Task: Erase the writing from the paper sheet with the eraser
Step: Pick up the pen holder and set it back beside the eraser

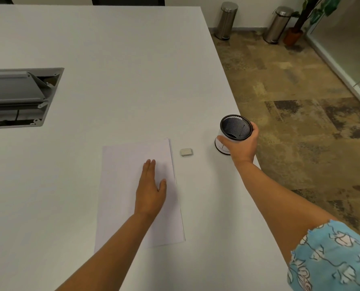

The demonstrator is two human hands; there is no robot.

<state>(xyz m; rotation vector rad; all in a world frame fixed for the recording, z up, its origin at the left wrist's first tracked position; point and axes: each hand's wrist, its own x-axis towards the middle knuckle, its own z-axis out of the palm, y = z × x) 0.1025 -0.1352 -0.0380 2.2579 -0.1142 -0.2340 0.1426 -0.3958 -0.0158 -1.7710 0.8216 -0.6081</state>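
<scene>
While your left hand (150, 192) is lying flat, fingers spread, on the paper sheet (120, 185), your right hand (241, 144) is wrapping its grip around the mesh cup (235, 128) near the tabletop (111, 70) edge. The eraser (186, 152) is sitting untouched between sheet and cup, just beside the paper.

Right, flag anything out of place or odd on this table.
The right hand grips a mesh cup near the table edge; the eraser lies untouched. No writing shows on the paper sheet.
</scene>
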